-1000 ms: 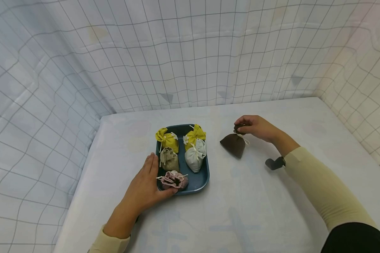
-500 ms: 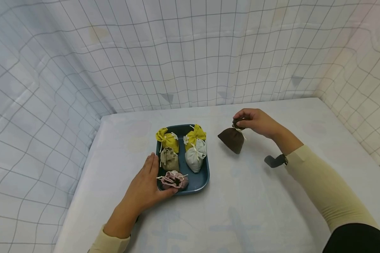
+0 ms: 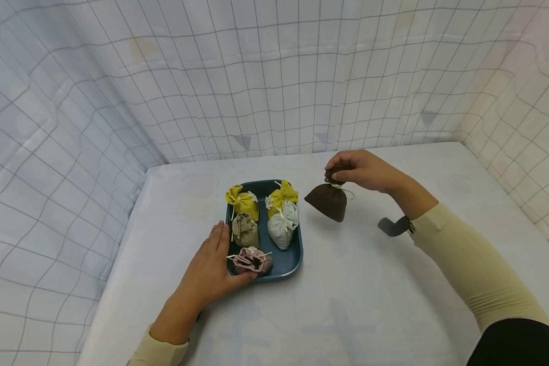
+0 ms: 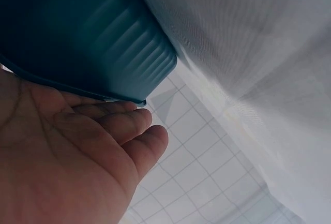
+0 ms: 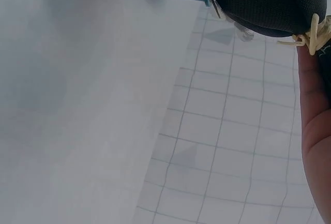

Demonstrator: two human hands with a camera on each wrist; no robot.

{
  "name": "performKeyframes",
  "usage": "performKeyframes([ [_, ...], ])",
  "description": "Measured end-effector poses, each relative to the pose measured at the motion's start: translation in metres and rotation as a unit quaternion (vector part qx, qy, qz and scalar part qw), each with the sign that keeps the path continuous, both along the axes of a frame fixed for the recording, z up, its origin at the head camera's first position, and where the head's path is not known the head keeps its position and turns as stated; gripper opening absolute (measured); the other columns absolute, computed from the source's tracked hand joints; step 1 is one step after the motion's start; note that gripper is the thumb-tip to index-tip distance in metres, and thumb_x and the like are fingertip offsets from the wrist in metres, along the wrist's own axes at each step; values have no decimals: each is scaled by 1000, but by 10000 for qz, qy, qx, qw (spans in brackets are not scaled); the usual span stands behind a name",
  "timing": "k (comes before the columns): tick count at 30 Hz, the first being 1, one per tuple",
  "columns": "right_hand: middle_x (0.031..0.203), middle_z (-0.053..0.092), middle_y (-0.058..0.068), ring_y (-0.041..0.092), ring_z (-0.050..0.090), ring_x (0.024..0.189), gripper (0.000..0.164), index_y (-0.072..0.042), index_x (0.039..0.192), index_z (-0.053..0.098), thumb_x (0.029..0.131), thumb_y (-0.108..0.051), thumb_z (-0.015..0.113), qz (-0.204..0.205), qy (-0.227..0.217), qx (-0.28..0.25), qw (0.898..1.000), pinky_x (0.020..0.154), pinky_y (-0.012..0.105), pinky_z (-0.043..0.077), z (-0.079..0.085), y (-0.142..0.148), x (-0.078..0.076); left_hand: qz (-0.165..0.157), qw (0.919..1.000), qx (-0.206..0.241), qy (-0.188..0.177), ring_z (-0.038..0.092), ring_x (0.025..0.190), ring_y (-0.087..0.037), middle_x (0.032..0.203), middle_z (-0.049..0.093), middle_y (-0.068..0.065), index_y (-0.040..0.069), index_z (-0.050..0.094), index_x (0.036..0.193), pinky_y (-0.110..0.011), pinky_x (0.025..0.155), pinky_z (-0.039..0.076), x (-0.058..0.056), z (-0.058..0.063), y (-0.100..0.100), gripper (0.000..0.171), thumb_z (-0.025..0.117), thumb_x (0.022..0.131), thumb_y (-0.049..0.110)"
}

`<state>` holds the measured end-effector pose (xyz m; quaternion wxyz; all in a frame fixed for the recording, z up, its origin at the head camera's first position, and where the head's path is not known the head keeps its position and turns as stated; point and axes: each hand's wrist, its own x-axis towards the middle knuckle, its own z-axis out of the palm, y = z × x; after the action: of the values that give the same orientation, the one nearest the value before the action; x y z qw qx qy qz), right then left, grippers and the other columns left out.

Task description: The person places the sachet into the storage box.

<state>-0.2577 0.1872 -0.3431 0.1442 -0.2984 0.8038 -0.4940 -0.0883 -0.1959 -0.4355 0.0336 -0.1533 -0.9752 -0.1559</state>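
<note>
My right hand (image 3: 363, 172) pinches the gathered neck of a dark brown drawstring pouch (image 3: 330, 201), which hangs just right of a blue tray (image 3: 278, 266). The pouch's cream cord dangles beside it; in the right wrist view the pouch (image 5: 269, 1) fills the top right. My left hand (image 3: 209, 269) rests along the tray's left side, thumb at the near edge, fingers extended against the rim. Inside the tray lie two yellow pouches (image 3: 247, 205), an olive pouch (image 3: 245, 231), a pale grey pouch (image 3: 281, 230) and a pink pouch (image 3: 252, 262) with an open mouth.
The table bears a white cloth (image 3: 347, 284). White curtains with a grid pattern (image 3: 283, 81) stand behind it and on both sides. A dark strap end (image 3: 393, 226) sticks out from the right wrist.
My right hand has lifted the brown pouch and carried it left, toward the tray and slightly away from me. The left hand and the tray's pouches have stayed in place.
</note>
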Motion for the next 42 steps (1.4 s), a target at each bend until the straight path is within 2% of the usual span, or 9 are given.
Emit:
performKeyframes([
  [7,108,66,13,27,66,97,18,0,114,65,96,-3,61,663,21,-162,9977,86,36,55,16,-20,10,2,10000,-22,-14,20,147,-40,161,16,-26,-9,18,154,-55,113,28,0,1,0,125,72,74,71],
  [11,106,67,11,27,66,96,16,-3,112,66,96,-4,62,985,177,-183,9948,86,37,55,24,-30,15,-5,10000,-63,-7,19,147,-39,160,16,-26,-9,18,154,-55,114,26,0,1,0,126,72,74,71],
  [19,104,67,7,24,64,94,16,-5,111,67,96,-5,61,1286,445,-83,9907,85,37,55,37,-54,24,9,10000,-43,-43,18,148,-38,161,17,-25,-7,17,155,-56,114,26,0,1,-1,125,71,74,72],
  [26,105,68,3,20,62,91,17,-9,111,68,96,-6,62,1694,674,0,9832,79,37,54,38,-75,27,-12,10000,-22,-84,19,148,-39,161,17,-25,-8,17,155,-56,114,25,0,1,-1,125,71,74,71],
  [31,104,67,3,20,65,90,17,-9,111,68,96,-4,61,2077,555,2,9766,80,40,55,36,-89,29,-17,9999,0,-131,18,148,-38,161,16,-25,-7,17,155,-56,114,25,0,2,-1,125,70,74,73],
  [42,99,66,1,17,64,85,16,-7,109,68,96,-3,60,2673,469,590,9607,76,34,55,37,-112,34,-23,10000,-50,-71,19,148,-38,161,17,-25,-7,18,155,-57,114,25,0,1,-1,126,68,74,76],
])
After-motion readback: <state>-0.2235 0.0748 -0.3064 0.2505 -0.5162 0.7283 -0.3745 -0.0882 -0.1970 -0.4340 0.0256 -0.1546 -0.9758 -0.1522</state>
